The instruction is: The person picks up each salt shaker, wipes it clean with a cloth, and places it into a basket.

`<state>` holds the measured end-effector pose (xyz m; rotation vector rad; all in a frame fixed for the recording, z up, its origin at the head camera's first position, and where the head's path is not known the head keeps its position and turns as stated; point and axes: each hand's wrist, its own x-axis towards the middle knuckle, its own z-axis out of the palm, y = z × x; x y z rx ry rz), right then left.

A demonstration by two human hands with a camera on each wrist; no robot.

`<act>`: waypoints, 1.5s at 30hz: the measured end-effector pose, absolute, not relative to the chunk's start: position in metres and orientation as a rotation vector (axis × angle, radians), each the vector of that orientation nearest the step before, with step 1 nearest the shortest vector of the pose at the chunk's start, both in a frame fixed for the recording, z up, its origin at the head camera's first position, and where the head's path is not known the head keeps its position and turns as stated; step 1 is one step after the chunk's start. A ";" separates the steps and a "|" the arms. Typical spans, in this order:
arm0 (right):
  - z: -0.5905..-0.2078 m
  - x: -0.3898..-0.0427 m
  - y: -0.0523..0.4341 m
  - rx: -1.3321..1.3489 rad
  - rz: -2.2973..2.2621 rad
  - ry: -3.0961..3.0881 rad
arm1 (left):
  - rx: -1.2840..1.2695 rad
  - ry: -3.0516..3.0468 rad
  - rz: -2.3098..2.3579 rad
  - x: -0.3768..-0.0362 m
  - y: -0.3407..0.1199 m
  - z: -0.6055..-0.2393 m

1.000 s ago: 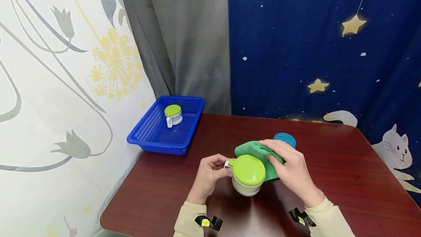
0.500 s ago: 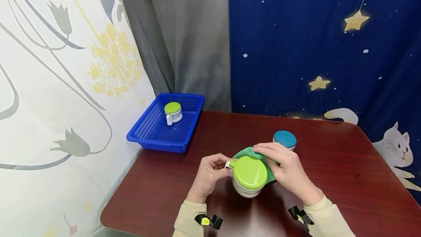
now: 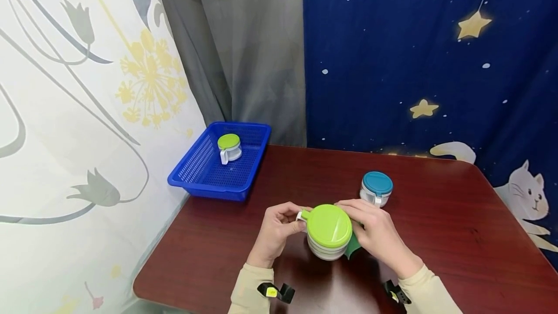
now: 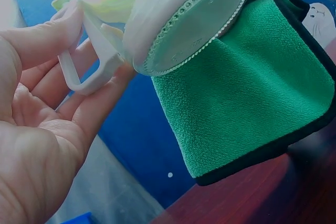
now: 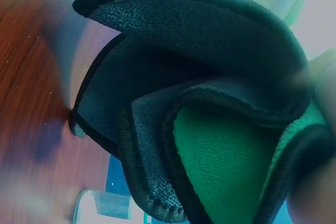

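Note:
My left hand (image 3: 279,231) pinches the white handle (image 4: 89,72) of a clear jar (image 3: 327,251) with a lime-green lid (image 3: 330,226), held over the table. In the left wrist view the jar tilts so its ridged glass base (image 4: 194,30) shows. My right hand (image 3: 375,229) holds a green cloth (image 4: 252,82) with dark edging against the jar's right side. Folds of that cloth (image 5: 220,156) fill the right wrist view, with part of the hand at its right edge. In the head view the hand and jar hide most of the cloth.
Behind my right hand stands a jar with a blue lid (image 3: 377,183) and white handle. A blue plastic basket (image 3: 213,189) at the back left holds another green-lidded jar (image 3: 229,148). The dark red table (image 3: 453,227) reaches back to the curtains (image 3: 261,62).
My right hand and the cloth have moved down and around behind the jar, so less cloth shows. The blue-lidded jar has come into fuller view. My left hand keeps its hold on the handle.

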<state>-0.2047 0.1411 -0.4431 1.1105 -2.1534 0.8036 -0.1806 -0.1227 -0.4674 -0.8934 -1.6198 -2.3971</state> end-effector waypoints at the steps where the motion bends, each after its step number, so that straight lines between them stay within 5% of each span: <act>1: -0.443 -0.205 0.141 1.110 0.803 -2.151 | -0.888 -1.621 -2.400 -0.181 -0.123 -0.468; 26: -0.419 -0.205 0.149 1.027 0.811 -2.182 | -0.881 -1.630 -2.408 -0.183 -0.120 -0.471; 34: -0.391 -0.211 0.149 1.224 0.927 -2.011 | -0.906 -1.628 -2.449 -0.183 -0.119 -0.470; 45: -0.400 -0.214 0.143 1.287 0.885 -2.092 | -0.916 -1.627 -2.435 -0.180 -0.119 -0.468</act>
